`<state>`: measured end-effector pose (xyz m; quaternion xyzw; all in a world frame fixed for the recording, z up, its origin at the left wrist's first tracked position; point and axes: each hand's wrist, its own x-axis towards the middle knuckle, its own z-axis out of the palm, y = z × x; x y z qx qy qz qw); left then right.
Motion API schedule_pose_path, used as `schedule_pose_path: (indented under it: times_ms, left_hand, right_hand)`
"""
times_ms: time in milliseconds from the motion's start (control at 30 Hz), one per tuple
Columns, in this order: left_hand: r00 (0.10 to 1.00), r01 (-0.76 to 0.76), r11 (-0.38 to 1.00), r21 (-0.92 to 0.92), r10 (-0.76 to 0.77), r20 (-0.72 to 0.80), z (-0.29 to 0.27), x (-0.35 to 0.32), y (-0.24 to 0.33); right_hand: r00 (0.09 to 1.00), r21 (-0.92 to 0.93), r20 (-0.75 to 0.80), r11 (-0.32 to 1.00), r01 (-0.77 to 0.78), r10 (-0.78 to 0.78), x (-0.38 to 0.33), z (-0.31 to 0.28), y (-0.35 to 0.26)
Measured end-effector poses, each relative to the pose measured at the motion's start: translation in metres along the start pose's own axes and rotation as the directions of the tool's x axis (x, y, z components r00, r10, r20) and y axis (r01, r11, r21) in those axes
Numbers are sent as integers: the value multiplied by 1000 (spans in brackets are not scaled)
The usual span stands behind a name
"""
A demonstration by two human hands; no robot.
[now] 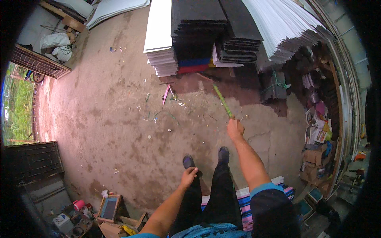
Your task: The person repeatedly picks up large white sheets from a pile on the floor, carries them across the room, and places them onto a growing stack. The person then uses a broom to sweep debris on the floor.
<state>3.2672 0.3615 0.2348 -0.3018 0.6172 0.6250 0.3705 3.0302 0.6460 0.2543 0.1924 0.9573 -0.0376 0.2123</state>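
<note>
My right hand [235, 129] is closed around the near end of a green stick [223, 101], which looks banded or wrapped. The stick slants away from me over the floor, its far end close to a dark reddish patch by the stacked sheets. Over my left leg, my left hand [188, 177] has its fingers curled in, with no object showing in them. Ahead of my feet lie a pink strip [165, 95], thin green strips [164, 113] and small light scraps.
Stacks of white sheets [158, 33] and black sheets [200, 14] stand ahead. White sheets [281, 25] lean at the far right. Cardboard boxes [313, 158] line the right side. A wooden frame [109, 208] and clutter sit near left. A doorway opens at left onto grass [20, 107].
</note>
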Motion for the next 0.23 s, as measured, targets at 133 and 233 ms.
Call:
schedule_pose_path:
  times_ms: [133, 233]
  left_hand:
    - [1000, 3, 999, 40, -3, 15, 2, -6, -2]
    - [1000, 30, 999, -14, -30, -7, 12, -15, -7]
  right_hand:
    - [988, 33, 155, 999, -1, -4, 24, 33, 14]
    - [986, 29, 162, 999, -38, 32, -31, 48, -38]
